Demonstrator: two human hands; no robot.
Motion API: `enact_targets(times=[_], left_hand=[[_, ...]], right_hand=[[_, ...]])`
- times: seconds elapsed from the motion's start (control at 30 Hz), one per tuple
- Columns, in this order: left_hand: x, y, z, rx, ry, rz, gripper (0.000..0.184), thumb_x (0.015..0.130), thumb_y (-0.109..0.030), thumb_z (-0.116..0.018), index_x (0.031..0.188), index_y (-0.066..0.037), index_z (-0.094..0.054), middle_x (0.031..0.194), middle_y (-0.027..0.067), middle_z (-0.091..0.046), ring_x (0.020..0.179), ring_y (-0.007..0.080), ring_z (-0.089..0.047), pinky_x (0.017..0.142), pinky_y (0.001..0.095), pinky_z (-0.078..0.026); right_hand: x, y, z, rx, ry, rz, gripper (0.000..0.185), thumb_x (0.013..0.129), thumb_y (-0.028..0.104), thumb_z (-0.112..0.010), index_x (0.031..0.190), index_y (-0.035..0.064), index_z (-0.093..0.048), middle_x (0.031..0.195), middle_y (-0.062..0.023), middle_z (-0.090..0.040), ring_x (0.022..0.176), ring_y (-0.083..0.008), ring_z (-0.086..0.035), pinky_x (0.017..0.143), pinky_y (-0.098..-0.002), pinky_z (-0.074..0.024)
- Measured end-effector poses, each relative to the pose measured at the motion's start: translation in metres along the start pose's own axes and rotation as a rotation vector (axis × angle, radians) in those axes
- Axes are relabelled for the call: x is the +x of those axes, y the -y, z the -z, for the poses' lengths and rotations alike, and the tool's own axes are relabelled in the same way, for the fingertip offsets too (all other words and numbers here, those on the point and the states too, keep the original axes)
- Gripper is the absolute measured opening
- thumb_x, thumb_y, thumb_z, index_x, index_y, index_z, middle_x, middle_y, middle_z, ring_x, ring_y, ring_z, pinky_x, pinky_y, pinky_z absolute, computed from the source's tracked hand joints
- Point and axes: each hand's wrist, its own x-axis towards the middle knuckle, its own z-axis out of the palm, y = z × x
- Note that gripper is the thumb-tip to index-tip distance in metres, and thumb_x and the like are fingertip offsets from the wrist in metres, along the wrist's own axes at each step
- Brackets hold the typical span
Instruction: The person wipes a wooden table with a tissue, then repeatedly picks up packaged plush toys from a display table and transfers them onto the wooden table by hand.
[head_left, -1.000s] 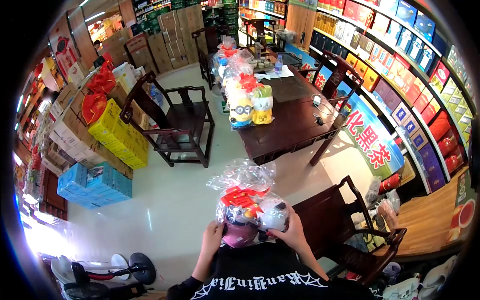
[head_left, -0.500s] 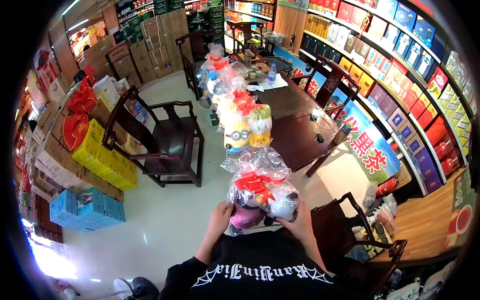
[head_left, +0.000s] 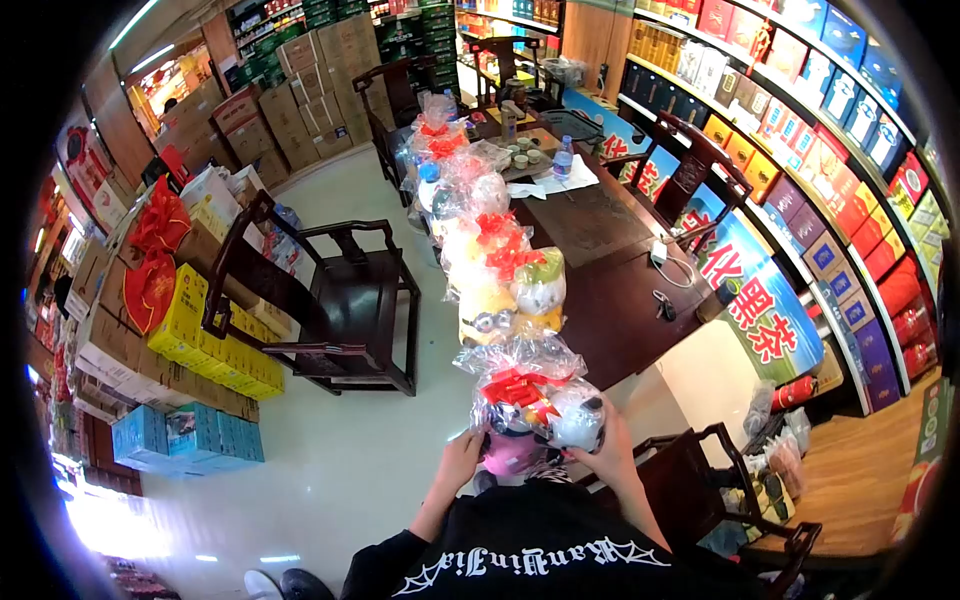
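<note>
A gift bundle of plush toys (head_left: pixel 510 455), wrapped in clear plastic and tied with a red ribbon bow (head_left: pixel 522 393), is held between my two hands in front of my chest. One toy in it is pink, another white with dark patches. My left hand (head_left: pixel 460 460) grips its left side, and my right hand (head_left: pixel 612 450) is round the right side; some fingertips are hidden. Just beyond, a wrapped bundle with a yellow Minion plush (head_left: pixel 488 318) and a red bow stands at the table's left edge. More wrapped bundles (head_left: pixel 440 165) continue behind it.
The dark wooden table (head_left: pixel 610 325) carries a water bottle (head_left: pixel 563 160), papers and tea cups. Wooden chairs stand at left (head_left: pixel 345 300) and close on my right (head_left: pixel 660 480). Stacked yellow boxes (head_left: pixel 210 345) and blue boxes (head_left: pixel 190 440) line the left; stocked shelves (head_left: pixel 800 170) the right.
The view has moved closer to the table. The held bundle is now nearer the Minion bundle, and the gap between them has shrunk. Both hands keep their hold.
</note>
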Motion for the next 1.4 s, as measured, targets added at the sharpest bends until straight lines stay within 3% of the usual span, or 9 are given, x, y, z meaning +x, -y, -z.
enact_targets(times=[0.23,0.33,0.4,0.47,0.57,0.77,0.97,1.23,1.4], left_hand=[[0.080,-0.024,-0.019,-0.036,-0.217,-0.099,0.030,0.088,-0.025,-0.046,0.082,0.003,-0.057,0.064,0.0129,-0.059,0.060,0.0208,-0.059,0.059,0.0326,-0.046],[0.104,-0.010,-0.035,0.105,-0.305,-0.063,0.035,0.084,-0.029,-0.053,0.108,-0.003,-0.053,0.088,0.0170,-0.060,0.077,0.0248,-0.061,0.071,0.0341,-0.047],[0.118,0.015,-0.046,0.072,-0.372,-0.005,0.067,0.077,-0.034,-0.063,0.132,-0.010,-0.034,0.115,0.0207,-0.052,0.096,0.0290,-0.057,0.081,0.0362,-0.045],[0.119,0.028,-0.054,0.031,-0.354,0.108,0.070,0.076,-0.036,-0.064,0.132,-0.009,-0.033,0.116,0.0223,-0.050,0.097,0.0295,-0.056,0.082,0.0367,-0.045],[0.116,0.038,-0.071,-0.051,-0.352,0.235,0.074,0.074,-0.039,-0.066,0.133,-0.009,-0.032,0.115,0.0259,-0.049,0.099,0.0297,-0.055,0.083,0.0369,-0.044],[0.135,0.049,-0.095,-0.296,-0.395,0.051,0.066,0.075,-0.039,-0.064,0.128,-0.007,-0.039,0.111,0.0224,-0.054,0.097,0.0294,-0.056,0.081,0.0363,-0.044],[0.142,-0.003,-0.092,0.127,-0.520,0.314,0.055,0.074,-0.051,-0.058,0.105,-0.004,-0.058,0.095,0.0183,-0.061,0.091,0.0329,-0.058,0.079,0.0388,-0.044],[0.111,0.029,-0.090,0.046,-0.488,0.189,0.068,0.075,-0.051,-0.057,0.125,-0.008,-0.042,0.111,0.0212,-0.054,0.104,0.0350,-0.052,0.086,0.0389,-0.041],[0.008,0.078,-0.074,-0.147,-0.536,0.425,0.069,0.078,-0.051,-0.054,0.130,-0.008,-0.036,0.117,0.0192,-0.052,0.107,0.0319,-0.051,0.090,0.0372,-0.040]], right_hand=[[0.120,-0.053,0.003,0.127,-0.030,0.260,0.097,0.052,0.027,-0.078,0.129,-0.0022,-0.029,0.103,-0.0190,-0.051,0.092,-0.0335,-0.050,0.082,-0.0393,-0.0405],[0.152,-0.092,-0.016,0.057,0.206,0.170,0.098,0.056,0.033,-0.077,0.129,-0.0071,-0.025,0.093,-0.0200,-0.055,0.081,-0.0328,-0.056,0.071,-0.0361,-0.0459],[0.157,-0.126,-0.034,0.005,0.249,0.089,0.098,0.058,0.037,-0.076,0.129,-0.0074,-0.024,0.096,-0.0212,-0.055,0.085,-0.0335,-0.056,0.074,-0.0367,-0.0458],[0.167,-0.132,-0.028,0.002,0.369,-0.120,0.098,0.063,0.045,-0.071,0.129,-0.0081,-0.021,0.109,-0.0255,-0.051,0.100,-0.0343,-0.053,0.082,-0.0371,-0.0440],[0.176,-0.156,-0.032,-0.092,0.407,0.020,0.095,0.065,0.043,-0.070,0.130,-0.0074,-0.021,0.113,-0.0263,-0.049,0.102,-0.0352,-0.052,0.086,-0.0371,-0.0419],[0.190,-0.158,-0.042,0.174,0.337,0.053,0.082,0.070,0.035,-0.067,0.128,-0.0049,-0.026,0.111,-0.0262,-0.050,0.102,-0.0369,-0.051,0.086,-0.0381,-0.0412],[0.213,-0.163,-0.047,0.210,0.397,-0.009,0.070,0.075,0.034,-0.063,0.126,-0.0010,-0.031,0.114,-0.0232,-0.051,0.105,-0.0328,-0.052,0.087,-0.0360,-0.0402],[0.213,-0.184,-0.072,0.464,0.426,-0.172,0.080,0.072,0.040,-0.065,0.131,0.0012,-0.026,0.120,-0.0202,-0.045,0.109,-0.0275,-0.047,0.088,-0.0338,-0.0388],[0.187,-0.187,-0.081,0.618,0.430,-0.242,0.081,0.072,0.034,-0.067,0.131,-0.0009,-0.025,0.128,-0.0174,-0.037,0.115,-0.0250,-0.040,0.096,-0.0395,-0.0306]])
